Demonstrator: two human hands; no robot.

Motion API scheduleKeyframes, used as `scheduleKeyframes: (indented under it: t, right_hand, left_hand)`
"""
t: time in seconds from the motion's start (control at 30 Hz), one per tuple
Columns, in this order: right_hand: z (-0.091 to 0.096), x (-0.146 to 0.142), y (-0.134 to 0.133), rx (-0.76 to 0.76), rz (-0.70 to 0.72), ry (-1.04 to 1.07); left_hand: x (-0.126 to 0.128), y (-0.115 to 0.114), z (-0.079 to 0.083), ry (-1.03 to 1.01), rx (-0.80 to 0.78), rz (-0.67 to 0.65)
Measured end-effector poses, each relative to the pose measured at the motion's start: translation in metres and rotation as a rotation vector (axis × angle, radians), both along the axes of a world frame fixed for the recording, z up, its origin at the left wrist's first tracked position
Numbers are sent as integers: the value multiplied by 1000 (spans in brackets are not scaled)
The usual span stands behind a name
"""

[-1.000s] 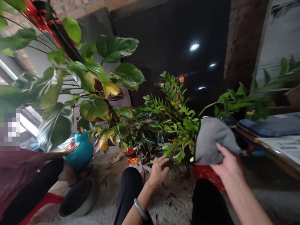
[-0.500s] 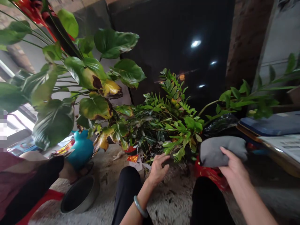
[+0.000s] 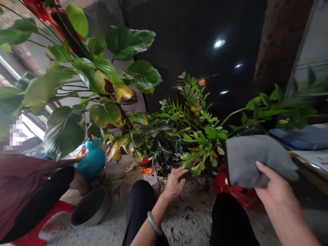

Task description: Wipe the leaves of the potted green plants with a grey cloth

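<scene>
My right hand point(image 3: 275, 186) grips a folded grey cloth point(image 3: 252, 159), thumb on top and the other fingers hidden beneath it. The cloth is held to the right of the green potted plants point(image 3: 202, 136), above a red object point(image 3: 239, 191). My left hand point(image 3: 174, 184), with a pale bangle on its wrist, reaches toward the lower leaves with fingers apart and holds nothing that I can see. I cannot tell whether its fingertips touch a leaf.
A large-leaved plant point(image 3: 107, 112) with browned leaves rises at left. Beside it are a turquoise watering can-like vessel point(image 3: 91, 160), a grey basin point(image 3: 89, 208) and a seated person point(image 3: 23, 184) on a red stool point(image 3: 48, 222). Stacked items point(image 3: 304, 136) lie at right.
My right hand has moved right with the grey cloth, which now looks larger and more spread out. My left hand stays nearly in place. The seated person's arm now reaches toward the turquoise vessel.
</scene>
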State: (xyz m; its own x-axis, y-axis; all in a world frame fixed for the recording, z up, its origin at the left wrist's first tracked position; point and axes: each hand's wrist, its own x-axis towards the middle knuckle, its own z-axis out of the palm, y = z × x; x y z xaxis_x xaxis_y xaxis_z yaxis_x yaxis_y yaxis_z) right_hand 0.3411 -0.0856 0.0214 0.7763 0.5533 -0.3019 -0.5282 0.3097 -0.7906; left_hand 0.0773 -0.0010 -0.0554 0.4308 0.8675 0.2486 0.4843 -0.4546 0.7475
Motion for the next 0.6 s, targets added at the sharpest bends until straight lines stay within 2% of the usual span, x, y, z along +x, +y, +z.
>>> scheduleKeyframes:
  t: [0.07, 0.13, 0.2, 0.27, 0.33, 0.37, 0.4, 0.47, 0.6]
  right_hand:
    - [8, -3, 19, -51, -112, 69]
    - [0, -28, 23, -164, -48, 85]
    - [-21, -63, 10, -268, 185, -4]
    - [-44, -91, -13, -277, 553, -113]
    - [-58, -104, -35, -285, 685, -193]
    - [-59, -103, -42, -274, 701, -222]
    - [-55, -99, -45, -261, 682, -240]
    - [-37, -84, -38, -230, 572, -225]
    - [12, -70, 1, -69, 242, -73]
  left_hand:
    - [3, -2, 1, -14, -9, 4]
    - [3, -3, 3, -18, -14, 9]
    - [1, -2, 5, -15, -15, 15]
    - [-3, -1, 6, -23, -11, 20]
    - [-9, 0, 5, -55, 6, 35]
    - [-13, 0, 4, -82, 19, 53]
    - [-17, 1, 2, -122, 30, 85]
    - [-29, 3, -3, -246, 25, 207]
    - [-60, 16, -11, -607, -87, 607]
